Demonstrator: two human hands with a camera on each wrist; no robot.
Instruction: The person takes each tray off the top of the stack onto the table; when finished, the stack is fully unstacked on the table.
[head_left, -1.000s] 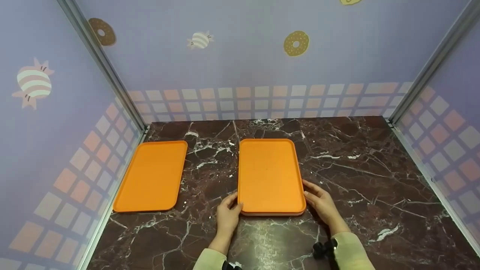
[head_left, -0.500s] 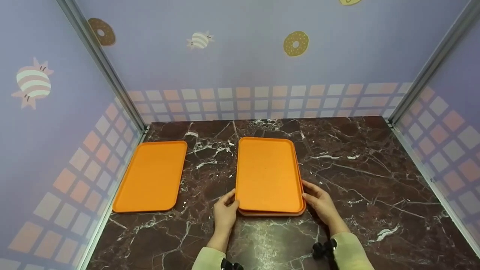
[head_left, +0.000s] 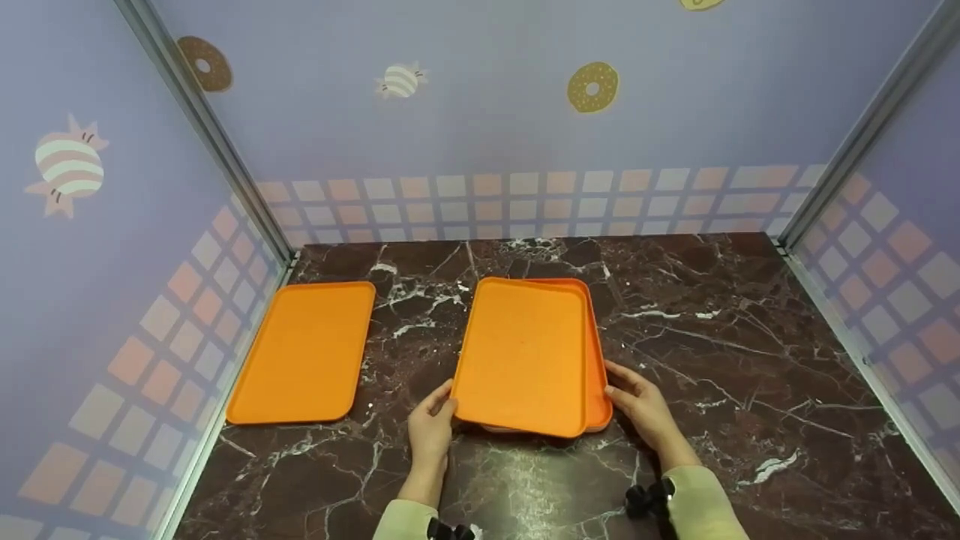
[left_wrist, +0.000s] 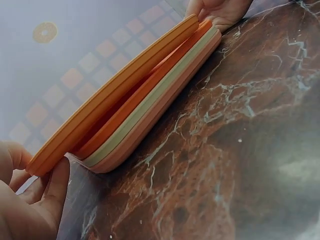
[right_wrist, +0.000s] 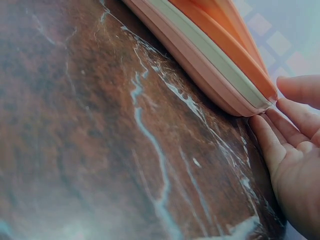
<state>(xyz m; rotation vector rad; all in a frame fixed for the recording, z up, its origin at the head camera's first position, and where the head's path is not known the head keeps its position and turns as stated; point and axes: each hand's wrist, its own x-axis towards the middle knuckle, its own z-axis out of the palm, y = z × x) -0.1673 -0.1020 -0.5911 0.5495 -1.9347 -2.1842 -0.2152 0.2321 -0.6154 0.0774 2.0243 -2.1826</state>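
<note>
My left hand (head_left: 431,436) pinches the near left edge of a light orange tray (head_left: 521,349), thumb on one side of the rim and fingers on the other. This tray sits tilted and turned over a stack, its left edge raised. In the left wrist view, a darker orange tray (left_wrist: 120,112), a cream tray (left_wrist: 155,95) and a pink tray (left_wrist: 167,104) show below it, with a wedge-shaped gap under the light orange one. My right hand (head_left: 645,405) touches the stack's right side with its fingertips, the thumb close to the darker orange rim.
Another orange tray (head_left: 304,352) lies flat on the dark marbled table (head_left: 697,330) at the left, beside the left wall panel (head_left: 112,300). Patterned panels also stand at the back and right. Black wrist-worn devices (head_left: 649,499) sit at both sleeves.
My left hand has pulled the top tray left and slightly toward me, turning it and baring the darker orange tray's right side. The right hand and the lower stack have stayed put.
</note>
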